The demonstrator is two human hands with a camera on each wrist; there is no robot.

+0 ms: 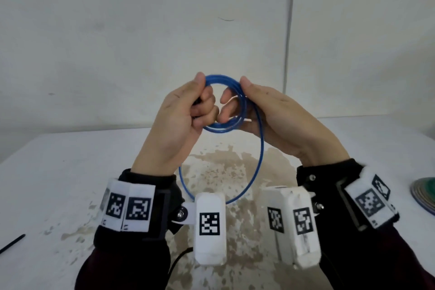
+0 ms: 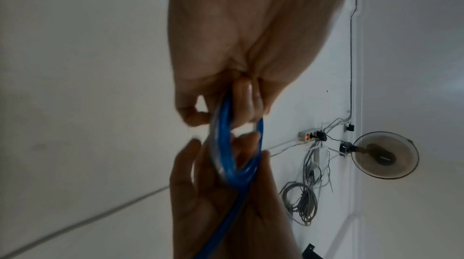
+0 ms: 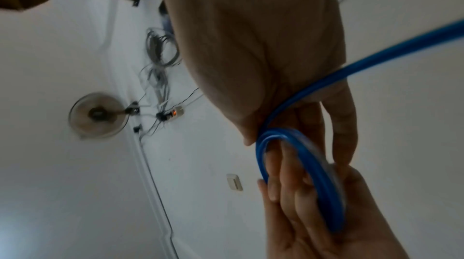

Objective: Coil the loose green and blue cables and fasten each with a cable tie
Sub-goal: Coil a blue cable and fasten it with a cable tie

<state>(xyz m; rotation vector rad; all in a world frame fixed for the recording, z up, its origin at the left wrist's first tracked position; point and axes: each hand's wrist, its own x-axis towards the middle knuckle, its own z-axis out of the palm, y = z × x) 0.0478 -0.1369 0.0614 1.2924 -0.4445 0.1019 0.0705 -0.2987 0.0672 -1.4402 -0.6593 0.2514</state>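
The blue cable (image 1: pixel 222 79) is wound into a small coil held up in the air above the table, between both hands. My left hand (image 1: pixel 188 110) grips the coil's left side with curled fingers. My right hand (image 1: pixel 254 106) holds the right side, thumb on top and fingers curled through the ring. One larger loose loop of the blue cable (image 1: pixel 257 160) hangs down toward my wrists. The wrist views show the blue coil (image 2: pixel 226 154) (image 3: pixel 323 194) edge-on between the two hands. At the right edge of the head view lies a green coil (image 1: pixel 426 193), partly cut off.
A white table (image 1: pixel 58 183) with a brown stained patch (image 1: pixel 223 172) lies below. A black cable tie (image 1: pixel 13 242) rests at the left edge. The wall is close behind. A fan (image 2: pixel 384 156), power strip and grey wire bundle appear in the wrist views.
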